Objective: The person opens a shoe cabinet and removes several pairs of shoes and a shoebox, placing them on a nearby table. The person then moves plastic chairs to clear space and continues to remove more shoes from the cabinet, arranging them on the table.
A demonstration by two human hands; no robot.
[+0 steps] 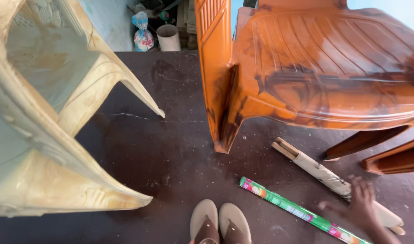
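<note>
Paper-wrapped sticks (326, 176) lie on the dark floor (170, 149) under my right hand (362, 205), fingers spread and blurred, touching the wrap. Just beside runs 1 green packet (297, 212). Farther off stand 2 chairs: orange chair (315, 68), cream chair (49, 113).
</note>
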